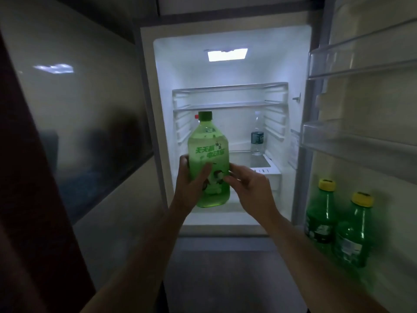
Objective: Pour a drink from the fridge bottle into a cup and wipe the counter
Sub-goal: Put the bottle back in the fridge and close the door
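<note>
A large green tea bottle (208,152) with a green cap and white lettering stands upright in front of the open, lit fridge (225,71). My left hand (191,184) is wrapped around its lower body from the left, thumb across the label. My right hand (250,188) touches the bottle's right side with its fingertips. No cup or cloth is in view.
A small clear water bottle (257,138) stands on the fridge shelf at the back right. Two green bottles with yellow caps (320,213) (354,231) sit in the open door's lower rack on the right. A glossy dark panel (79,109) lines the left side.
</note>
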